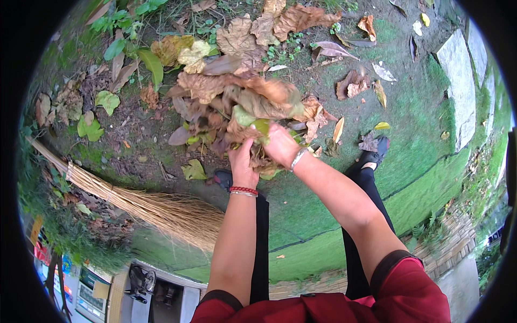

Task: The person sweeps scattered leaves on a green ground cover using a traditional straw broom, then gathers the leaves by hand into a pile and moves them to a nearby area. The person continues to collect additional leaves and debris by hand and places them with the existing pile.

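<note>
A loose bundle of dry brown leaves (pixel 258 99), with a few green ones in it, is gathered between my two hands above the ground. On its lower left side, my left hand (pixel 244 161) grips the leaves with the thumb upward. My right hand (pixel 279 146) closes on the leaves from the right, close beside the left; its fingertips are partly hidden. Part of the bundle is blurred. More large dry leaves (pixel 238 36) lie on the soil just beyond it. To the left of my forearms rests a straw broom (pixel 153 206), its bristles pointing toward my left arm.
Green artificial turf (pixel 307 210) lies under and around my shoes (pixel 375 151). Pale stone slabs (pixel 456 84) are at the right. Scattered leaves and small green plants (pixel 115 48) cover soil at the upper left. A parked motorbike (pixel 141 280) shows at the lower left.
</note>
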Motion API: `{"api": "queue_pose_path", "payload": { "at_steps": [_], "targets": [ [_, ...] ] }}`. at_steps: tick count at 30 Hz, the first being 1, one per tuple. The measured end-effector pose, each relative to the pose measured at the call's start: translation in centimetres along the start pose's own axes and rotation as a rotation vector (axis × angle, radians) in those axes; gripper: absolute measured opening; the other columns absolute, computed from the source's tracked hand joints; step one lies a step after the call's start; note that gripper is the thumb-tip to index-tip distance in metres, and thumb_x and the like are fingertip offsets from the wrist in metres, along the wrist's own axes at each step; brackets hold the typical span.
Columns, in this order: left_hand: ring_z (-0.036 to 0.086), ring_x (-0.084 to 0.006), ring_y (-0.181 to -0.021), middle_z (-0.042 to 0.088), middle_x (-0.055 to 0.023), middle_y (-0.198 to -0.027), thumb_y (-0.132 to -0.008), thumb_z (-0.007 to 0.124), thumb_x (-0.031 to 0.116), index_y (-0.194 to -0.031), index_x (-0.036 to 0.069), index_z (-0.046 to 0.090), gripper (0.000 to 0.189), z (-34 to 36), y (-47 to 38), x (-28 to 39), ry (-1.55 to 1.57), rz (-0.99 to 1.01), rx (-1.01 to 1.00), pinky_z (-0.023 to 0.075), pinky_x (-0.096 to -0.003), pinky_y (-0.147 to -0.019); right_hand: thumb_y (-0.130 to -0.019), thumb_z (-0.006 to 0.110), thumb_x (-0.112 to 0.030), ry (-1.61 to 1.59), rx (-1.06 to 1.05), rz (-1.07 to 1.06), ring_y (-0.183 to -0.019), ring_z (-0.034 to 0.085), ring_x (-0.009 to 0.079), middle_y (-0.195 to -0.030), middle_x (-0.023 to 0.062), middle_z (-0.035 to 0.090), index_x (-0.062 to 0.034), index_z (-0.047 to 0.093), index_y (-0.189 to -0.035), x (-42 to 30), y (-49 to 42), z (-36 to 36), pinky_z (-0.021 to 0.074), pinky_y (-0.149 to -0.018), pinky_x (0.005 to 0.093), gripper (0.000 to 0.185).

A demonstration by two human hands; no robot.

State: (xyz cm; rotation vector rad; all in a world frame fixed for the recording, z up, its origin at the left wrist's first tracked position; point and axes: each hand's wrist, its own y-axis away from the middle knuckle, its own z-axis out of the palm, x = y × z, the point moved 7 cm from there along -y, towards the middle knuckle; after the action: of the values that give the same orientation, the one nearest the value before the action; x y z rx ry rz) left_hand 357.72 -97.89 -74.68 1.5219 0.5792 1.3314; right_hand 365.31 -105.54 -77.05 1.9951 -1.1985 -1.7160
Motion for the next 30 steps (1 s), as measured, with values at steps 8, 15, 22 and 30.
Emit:
{"api": "queue_pose_path", "payload": {
  "at_steps": [8, 15, 22, 30],
  "targets": [
    [0.064, -0.0195, -0.097, 0.064, -0.0096, -0.115, -0.079, 0.072, 0.010, -0.117, -0.005, 0.060, 0.042, -6.4, -0.2, -2.4, 0.013, -0.115, 0.244, 0.0525, -0.0338, -0.083, -0.076, 0.056, -0.008, 0.511, -0.169, -0.181, -0.109, 0.058, 0.0291, -0.108, 0.0171, 0.065, -0.0025, 0.065, -0.110, -4.0, 5.6, 1.5, 0.0425, -0.096, 0.0442, 0.035],
    [0.052, -0.0225, -0.117, 0.053, -0.0095, -0.133, -0.078, 0.074, 0.012, -0.131, -0.004, 0.047, 0.061, -8.3, 2.3, -1.8, 0.113, -0.056, 0.436, 0.0413, -0.0367, -0.101, -0.075, 0.059, -0.002, -0.023, -0.109, -0.161, -0.102, 0.063, 0.0269, -0.108, 0.0144, 0.066, -0.0061, 0.069, -0.103, -4.5, 6.4, -7.0, 0.0508, -0.089, 0.0360, 0.029],
    [0.054, -0.0238, -0.116, 0.049, -0.0079, -0.136, -0.088, 0.064, 0.010, -0.137, 0.002, 0.038, 0.056, -10.2, 3.7, -1.0, 0.357, -0.116, 0.685, 0.0480, -0.0462, -0.095, -0.094, 0.037, -0.062, -0.111, 0.748, 0.253, -0.132, 0.032, 0.0512, -0.149, 0.0325, 0.022, -0.0221, 0.027, -0.151, 2.3, -8.8, -26.1, 0.0314, -0.109, 0.0546, 0.070],
    [0.057, -0.0239, -0.110, 0.053, -0.0062, -0.130, -0.086, 0.065, 0.007, -0.135, 0.009, 0.045, 0.052, -10.5, 1.1, 1.6, 0.493, -0.017, 0.564, 0.0504, -0.0457, -0.093, -0.100, 0.043, -0.042, 0.177, 0.566, -0.237, -0.128, 0.041, 0.0475, -0.143, 0.0262, 0.037, -0.0198, 0.047, -0.140, -12.8, -8.6, -7.9, 0.0375, -0.105, 0.0546, 0.047]
  ]
}}
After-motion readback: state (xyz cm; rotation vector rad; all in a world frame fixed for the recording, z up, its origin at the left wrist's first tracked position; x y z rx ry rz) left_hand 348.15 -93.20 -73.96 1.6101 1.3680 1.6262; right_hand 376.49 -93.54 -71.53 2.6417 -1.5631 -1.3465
